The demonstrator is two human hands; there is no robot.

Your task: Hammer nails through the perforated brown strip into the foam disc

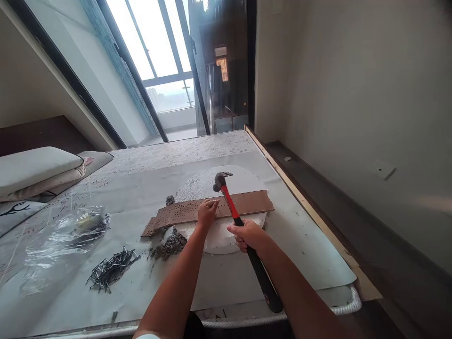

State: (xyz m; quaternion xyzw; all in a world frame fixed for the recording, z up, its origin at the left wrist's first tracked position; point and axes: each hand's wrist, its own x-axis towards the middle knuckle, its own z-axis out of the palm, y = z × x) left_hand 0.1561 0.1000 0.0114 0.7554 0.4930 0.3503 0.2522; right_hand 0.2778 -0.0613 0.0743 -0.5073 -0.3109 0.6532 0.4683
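One view is taken from the wearer's head, directed forward and down. The hammer is seen from above at near range, the window well beyond.

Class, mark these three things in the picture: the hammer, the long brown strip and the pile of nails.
Hammer [230, 203]: head view, on the red part of its handle.
Brown strip [185, 211]: head view, on its dotted left part.
Pile of nails [115, 267]: head view, on its middle.
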